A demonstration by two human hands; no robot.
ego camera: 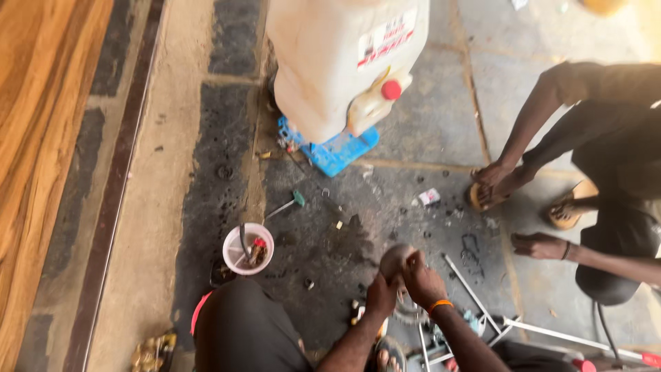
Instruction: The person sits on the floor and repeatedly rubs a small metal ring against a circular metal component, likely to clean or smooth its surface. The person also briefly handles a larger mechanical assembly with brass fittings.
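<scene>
Both my hands meet over a small round greyish part (394,260) held low above the stained stone floor. My left hand (381,295) grips it from below and my right hand (421,277), with an orange band on the wrist, closes on it from the right. A toothed metal wheel (407,313) lies just under my hands. My dark-clad knee (241,324) fills the bottom left.
A big white canister with a red cap (342,62) stands on a blue base (337,152). A pink bowl (248,249) holds small parts. A green-handled tool (289,203) and thin metal rods (475,296) lie around. Another person (606,179) crouches at right, hand (538,244) on the floor.
</scene>
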